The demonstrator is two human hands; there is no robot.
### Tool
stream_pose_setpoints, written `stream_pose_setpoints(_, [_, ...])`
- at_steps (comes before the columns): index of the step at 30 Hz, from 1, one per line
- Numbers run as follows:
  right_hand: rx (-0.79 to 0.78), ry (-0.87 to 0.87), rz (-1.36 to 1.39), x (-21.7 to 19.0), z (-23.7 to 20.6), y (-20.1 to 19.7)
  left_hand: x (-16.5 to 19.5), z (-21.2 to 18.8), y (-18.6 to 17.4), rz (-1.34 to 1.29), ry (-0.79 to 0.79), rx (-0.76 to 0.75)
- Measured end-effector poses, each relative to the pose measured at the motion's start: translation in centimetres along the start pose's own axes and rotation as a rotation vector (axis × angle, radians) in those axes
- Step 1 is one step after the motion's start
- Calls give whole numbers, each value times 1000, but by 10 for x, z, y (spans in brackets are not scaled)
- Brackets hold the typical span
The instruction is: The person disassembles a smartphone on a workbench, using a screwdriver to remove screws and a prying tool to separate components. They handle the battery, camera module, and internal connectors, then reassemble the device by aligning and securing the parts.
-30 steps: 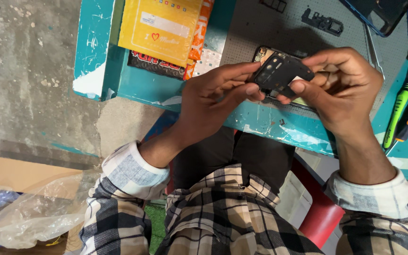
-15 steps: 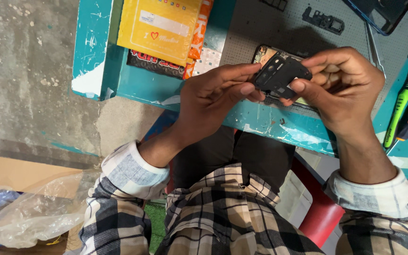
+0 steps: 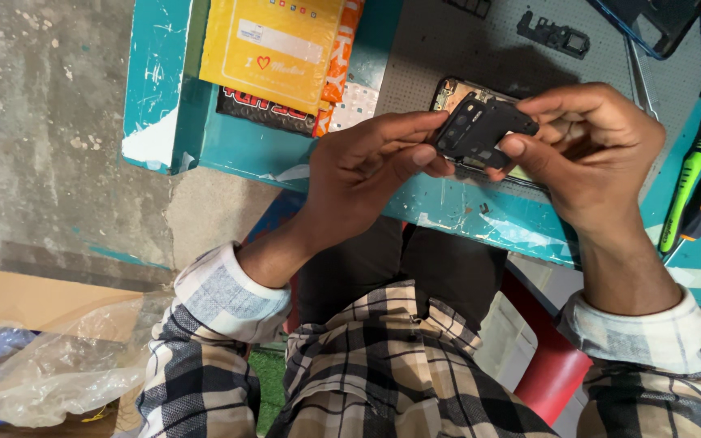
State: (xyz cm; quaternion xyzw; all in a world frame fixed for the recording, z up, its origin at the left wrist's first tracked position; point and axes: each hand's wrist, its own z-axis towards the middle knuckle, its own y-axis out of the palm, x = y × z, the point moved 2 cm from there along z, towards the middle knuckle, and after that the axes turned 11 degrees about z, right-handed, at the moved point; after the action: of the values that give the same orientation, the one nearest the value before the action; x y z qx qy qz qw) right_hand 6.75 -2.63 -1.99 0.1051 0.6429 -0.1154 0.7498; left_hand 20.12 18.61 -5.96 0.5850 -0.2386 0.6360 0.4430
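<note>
Hands meet above the near edge of the teal table, both pinching one small black plastic phone part. The left hand closes thumb and fingertips on the part's lower left corner; the right hand clamps its right end between thumb and curled fingers. The part sits at about one o'clock from the picture's centre, held just over an opened phone lying on the grey work mat.

Compared with half a second ago, little differs: the part is tilted slightly more, its right end a shade higher, and both hands keep the same grips.

At eleven o'clock a yellow padded envelope lies on the table over an orange packet. A green-handled screwdriver rests at three o'clock, and a clear plastic bag sits at eight o'clock on the floor.
</note>
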Motion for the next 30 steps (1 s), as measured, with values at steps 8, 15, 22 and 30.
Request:
stream_pose_setpoints(8, [5,4,-1,0,-1,1,1,0,0,16,-5,0])
stream_pose_setpoints(15, [-14,-6,-10,0,1,0,2,0,-1,29,20,1])
stream_pose_setpoints(22, [-27,-22,-35,-1,0,1,0,0,-1,8,27,-2])
stream_pose_setpoints(30, [-58,-16,-5,0,3,1,2,2,-1,-1,39,25])
